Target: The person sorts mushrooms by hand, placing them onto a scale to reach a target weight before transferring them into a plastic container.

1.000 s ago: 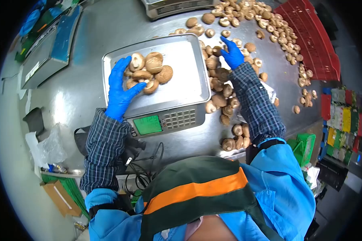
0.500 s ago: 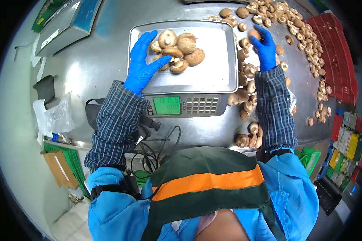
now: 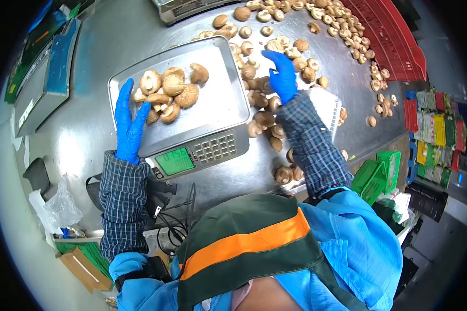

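Note:
A digital scale with a metal pan stands in front of me, its green display lit. On the pan lies a small pile of brown mushrooms, with one mushroom at the pile's right side. My left hand, in a blue glove, is open at the pan's left edge, fingers apart and the thumb close to the pile. To the right of the pan, my gloved right hand hovers over loose mushrooms. Its fingers are spread, and I see nothing held in them.
Many mushrooms spread along the far right of the metal table, beside a red crate. A white slotted container sits by my right forearm. Another scale stands at the back. Cables hang near the front edge.
The mushroom in my right hand has been let go, and one more lies on the pan. My right hand is now back over the loose mushrooms. The view has turned.

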A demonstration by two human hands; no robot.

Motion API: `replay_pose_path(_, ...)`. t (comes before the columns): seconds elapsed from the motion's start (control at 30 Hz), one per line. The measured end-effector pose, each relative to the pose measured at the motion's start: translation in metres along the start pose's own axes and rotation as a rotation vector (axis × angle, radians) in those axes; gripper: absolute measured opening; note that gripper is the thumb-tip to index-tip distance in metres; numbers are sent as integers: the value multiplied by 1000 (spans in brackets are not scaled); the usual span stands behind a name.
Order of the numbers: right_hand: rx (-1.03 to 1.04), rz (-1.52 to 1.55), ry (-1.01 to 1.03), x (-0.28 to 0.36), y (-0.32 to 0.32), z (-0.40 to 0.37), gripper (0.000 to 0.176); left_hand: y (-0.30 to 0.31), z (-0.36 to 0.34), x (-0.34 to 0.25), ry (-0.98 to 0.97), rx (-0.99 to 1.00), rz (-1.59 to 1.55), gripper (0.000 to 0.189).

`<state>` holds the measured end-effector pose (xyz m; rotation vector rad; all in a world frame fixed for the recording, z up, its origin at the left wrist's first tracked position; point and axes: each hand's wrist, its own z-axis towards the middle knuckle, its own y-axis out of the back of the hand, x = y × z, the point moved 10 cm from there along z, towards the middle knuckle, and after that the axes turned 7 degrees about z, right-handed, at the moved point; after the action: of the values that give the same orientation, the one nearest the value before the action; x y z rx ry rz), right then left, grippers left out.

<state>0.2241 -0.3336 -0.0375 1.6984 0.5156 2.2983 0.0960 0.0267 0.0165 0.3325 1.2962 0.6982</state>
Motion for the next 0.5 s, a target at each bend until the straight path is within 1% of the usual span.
replay_pose_path(0.03, 29, -419, 141, -17, 16, -6, 61, 3, -3, 4, 15, -8, 15, 60)
replay_pose_path(0.1, 520, -683, -154, -89, 1, -26, 66, 6, -5, 11, 33, -22, -55, 59)
replay_pose_path(0.17, 490, -645, -164, -69, 1, -39, 71, 11, -9, 13, 87, -52, -22, 56)
replay_pose_path(0.2, 501, -602, -159, -92, 0, -35, 73, 13, -11, 10, 84, -47, 18, 56)
replay_pose_path(0.23, 444, -528, -183, -102, 4, -30, 73, 15, -12, 8, 79, -41, 54, 55)
replay_pose_path(0.3, 298, -693, -196, -104, 19, -25, 68, 21, -15, 10, 94, -48, 40, 54)
replay_pose_path(0.37, 218, -627, -93, -138, 30, -16, 63, 32, -22, 2, 28, -78, -7, 53)
replay_pose_path(0.4, 229, -711, -81, -131, 32, -15, 59, 38, -25, 3, 34, -87, -6, 52)
replay_pose_path(0.43, 140, -639, -15, -116, 38, -14, 54, 43, -30, 5, 44, -97, -5, 52)
replay_pose_path(0.5, 55, -546, 113, -90, 43, -16, 33, 49, -38, 11, 116, -90, -46, 51)
